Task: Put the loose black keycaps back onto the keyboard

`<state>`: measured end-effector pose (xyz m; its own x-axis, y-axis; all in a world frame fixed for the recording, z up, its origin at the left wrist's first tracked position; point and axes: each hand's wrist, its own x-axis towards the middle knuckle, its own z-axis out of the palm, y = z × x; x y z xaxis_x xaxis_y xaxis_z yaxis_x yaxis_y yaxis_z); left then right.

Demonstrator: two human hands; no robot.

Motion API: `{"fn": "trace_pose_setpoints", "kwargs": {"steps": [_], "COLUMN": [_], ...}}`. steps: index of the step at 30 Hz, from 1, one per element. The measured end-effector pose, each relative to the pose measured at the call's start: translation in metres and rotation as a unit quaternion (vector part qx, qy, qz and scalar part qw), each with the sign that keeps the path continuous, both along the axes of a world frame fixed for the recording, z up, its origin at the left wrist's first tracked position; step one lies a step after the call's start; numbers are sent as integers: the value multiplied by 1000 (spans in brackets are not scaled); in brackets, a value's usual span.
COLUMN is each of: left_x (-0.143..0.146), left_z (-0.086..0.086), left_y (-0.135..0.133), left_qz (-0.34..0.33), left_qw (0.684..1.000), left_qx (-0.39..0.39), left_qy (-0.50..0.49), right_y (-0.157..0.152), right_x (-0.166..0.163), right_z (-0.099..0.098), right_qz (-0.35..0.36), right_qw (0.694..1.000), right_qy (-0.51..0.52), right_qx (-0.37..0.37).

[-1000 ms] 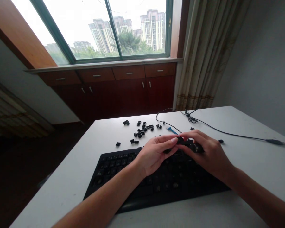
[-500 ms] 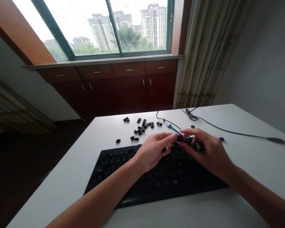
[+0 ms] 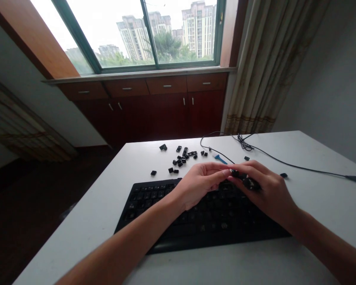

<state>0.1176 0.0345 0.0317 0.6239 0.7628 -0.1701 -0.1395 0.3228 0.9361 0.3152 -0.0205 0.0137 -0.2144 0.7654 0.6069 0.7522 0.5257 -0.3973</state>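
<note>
The left fingertips (image 3: 225,172) and right fingers (image 3: 240,168) close narrowly on a small black keycap (image 3: 234,173), held just above a black keyboard (image 3: 178,233) (no brand or lettering legible). The step in hand looks like handling this one cap, which calls for a steady pinch. Loose keycaps (image 3: 180,158) lie beyond on the white desk (image 3: 323,213), near a blue plastic tool (image 3: 220,159).

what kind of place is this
Probably a room in a city flat or small home office: a window overlooks tower blocks, long curtains hang beside it, and wooden cabinets run beneath the sill.
</note>
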Motion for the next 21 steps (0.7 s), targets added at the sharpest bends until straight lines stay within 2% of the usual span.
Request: {"fn": "trace_pose_setpoints", "kwargs": {"steps": [2,4,7,10,13,15,18,21], "left_x": [-4,-16,-54,-108,-154,-171,-177,-170], "left_z": [8,20,37,40,24,7,-17,-29], "left_y": [2,7,17,24,26,26,25,22], "left_qz": [20,55,145,223,276,317,355,341], "left_qw": [999,995,982,971,961,943,920,914], "left_qx": [-22,-48,-69,-50,29,96,146,190], "left_qy": [-25,-67,-98,-76,-12,42,77,113], "right_y": [-1,-1,-3,-4,-6,-6,-6,-6], "right_x": [2,4,6,8,10,12,12,8], "right_z": [2,4,4,-3,-13,-19,-23,-21], "right_qz": [-37,-43,29,102,161,191,216,223], "right_qw": [999,999,999,994,983,974,963,958], "right_qy": [2,4,-13,-35,-80,-121,-155,-177], "right_qx": [7,13,10,-7,-19,-26,-35,-43]}}
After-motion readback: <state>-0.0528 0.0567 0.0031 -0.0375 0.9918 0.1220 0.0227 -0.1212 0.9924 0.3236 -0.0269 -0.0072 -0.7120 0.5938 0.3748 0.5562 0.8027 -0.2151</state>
